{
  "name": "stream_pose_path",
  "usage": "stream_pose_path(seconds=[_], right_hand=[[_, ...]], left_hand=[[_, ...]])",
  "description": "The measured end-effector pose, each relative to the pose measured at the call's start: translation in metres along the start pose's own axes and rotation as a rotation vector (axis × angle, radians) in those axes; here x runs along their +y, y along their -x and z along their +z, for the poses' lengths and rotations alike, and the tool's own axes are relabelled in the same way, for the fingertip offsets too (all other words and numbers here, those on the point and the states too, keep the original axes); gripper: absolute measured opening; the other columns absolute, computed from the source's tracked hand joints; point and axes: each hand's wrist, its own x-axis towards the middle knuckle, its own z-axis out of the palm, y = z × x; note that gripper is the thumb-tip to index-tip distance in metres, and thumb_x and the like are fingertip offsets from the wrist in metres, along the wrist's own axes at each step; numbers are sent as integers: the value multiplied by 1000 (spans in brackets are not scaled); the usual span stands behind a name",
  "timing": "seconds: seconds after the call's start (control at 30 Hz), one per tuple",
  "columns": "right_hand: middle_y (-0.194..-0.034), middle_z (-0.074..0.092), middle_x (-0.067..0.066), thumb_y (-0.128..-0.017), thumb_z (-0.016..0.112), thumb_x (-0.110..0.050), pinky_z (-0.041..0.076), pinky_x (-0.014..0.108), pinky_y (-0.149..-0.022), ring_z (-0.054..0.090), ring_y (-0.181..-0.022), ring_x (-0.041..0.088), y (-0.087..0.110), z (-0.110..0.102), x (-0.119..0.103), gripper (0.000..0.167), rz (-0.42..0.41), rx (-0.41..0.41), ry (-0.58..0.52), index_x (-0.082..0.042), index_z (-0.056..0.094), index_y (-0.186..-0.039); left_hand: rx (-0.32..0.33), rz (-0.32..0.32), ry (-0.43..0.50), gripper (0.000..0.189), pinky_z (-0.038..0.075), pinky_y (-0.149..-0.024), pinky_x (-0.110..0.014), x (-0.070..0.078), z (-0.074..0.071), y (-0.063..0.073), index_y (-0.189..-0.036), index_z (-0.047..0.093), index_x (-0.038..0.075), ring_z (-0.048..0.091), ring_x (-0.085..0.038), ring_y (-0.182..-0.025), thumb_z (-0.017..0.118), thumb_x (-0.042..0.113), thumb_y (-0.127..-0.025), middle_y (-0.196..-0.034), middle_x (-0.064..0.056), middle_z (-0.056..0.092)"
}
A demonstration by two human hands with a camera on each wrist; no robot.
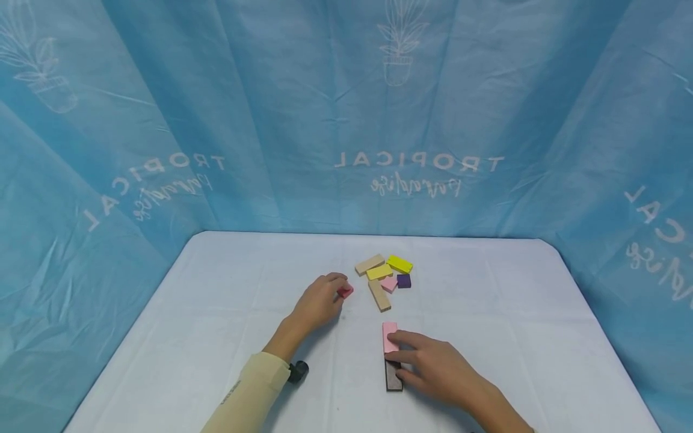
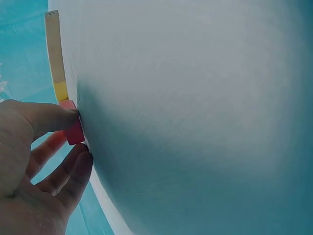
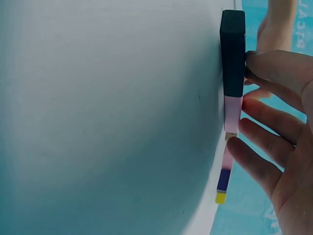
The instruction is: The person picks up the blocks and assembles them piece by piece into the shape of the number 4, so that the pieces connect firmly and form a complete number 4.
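My left hand (image 1: pixel 318 302) pinches a small red block (image 1: pixel 345 291) between thumb and fingers, just left of a loose group of blocks. In the left wrist view the thumb lies against the red block (image 2: pixel 75 133). Closer to me, a pink block (image 1: pixel 390 329) and a black block (image 1: pixel 393 382) lie flat, end to end in one line. My right hand (image 1: pixel 441 365) rests its spread fingertips on top of these two. The right wrist view has the black block (image 3: pixel 233 54) nearer the camera, with the pink block (image 3: pixel 233 112) beyond it.
Beyond the hands lie two plain wooden blocks (image 1: pixel 379 296), two yellow blocks (image 1: pixel 400 264), another pink block (image 1: pixel 389 284) and a dark purple block (image 1: pixel 403 281). A white cloth covers the table (image 1: pixel 260 258). Blue printed curtains (image 1: pixel 303 120) enclose its back and sides.
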Motion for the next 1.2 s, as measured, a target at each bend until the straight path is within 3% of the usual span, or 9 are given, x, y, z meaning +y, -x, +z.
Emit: stream_pose_path(seconds=[0.7, 1.2], right_hand=[[-136, 52, -6, -89, 66, -40, 50, 40, -88, 51, -121, 13, 0, 1, -4, 33, 29, 3, -5, -31, 68, -121], [-137, 52, -7, -89, 66, -42, 50, 41, -89, 52, -121, 14, 1, 2, -5, 35, 61, -37, -15, -34, 66, -123]], left_hand=[[-7, -17, -19, 30, 46, -95, -35, -2, -1, -3, -110, 67, 15, 56, -19, -111, 75, 6, -82, -119, -2, 61], [-20, -6, -10, 20, 49, -88, -32, -2, 1, -6, -103, 69, 16, 58, -14, -98, 75, 14, -84, -105, 2, 62]])
